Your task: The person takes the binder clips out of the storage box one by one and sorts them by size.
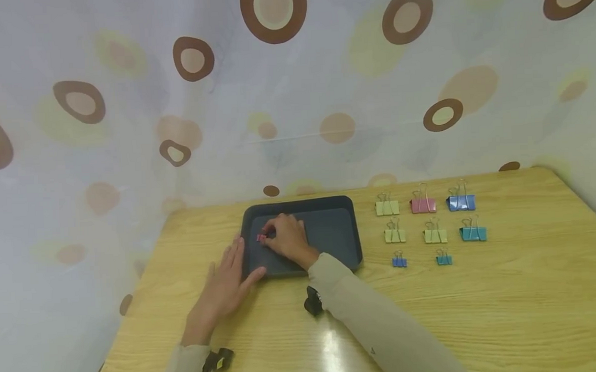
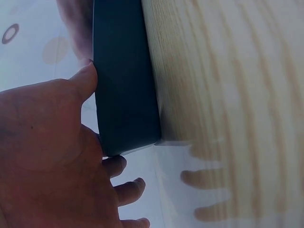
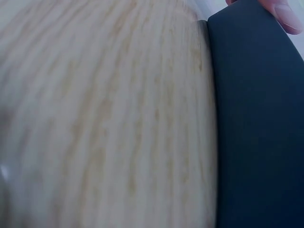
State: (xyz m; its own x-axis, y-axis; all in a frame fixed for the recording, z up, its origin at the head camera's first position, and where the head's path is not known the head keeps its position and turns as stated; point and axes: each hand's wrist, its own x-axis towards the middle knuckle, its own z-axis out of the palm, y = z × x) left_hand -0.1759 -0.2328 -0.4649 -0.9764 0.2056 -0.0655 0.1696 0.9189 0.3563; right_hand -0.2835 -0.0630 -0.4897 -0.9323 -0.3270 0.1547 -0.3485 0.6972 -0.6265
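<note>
A dark rectangular tray (image 1: 332,229) lies on the wooden table. Over its left part my right hand (image 1: 291,240) pinches a small pink binder clip (image 1: 262,238) between thumb and fingers; whether the clip touches the tray floor I cannot tell. My left hand (image 1: 224,286) rests against the tray's left side, fingers straight, thumb at the front corner. In the left wrist view, that hand (image 2: 47,142) touches the tray's outer wall (image 2: 124,85). The right wrist view shows the tray wall (image 3: 259,123) and a fingertip at its rim, but not the clip.
Right of the tray, several binder clips stand in three rows: yellow (image 1: 387,207), pink (image 1: 423,205) and large blue (image 1: 461,202) at the back, two yellow and a teal one (image 1: 473,233) in the middle, small blue (image 1: 399,262) and small teal (image 1: 444,260) in front. A patterned curtain (image 1: 294,97) hangs behind.
</note>
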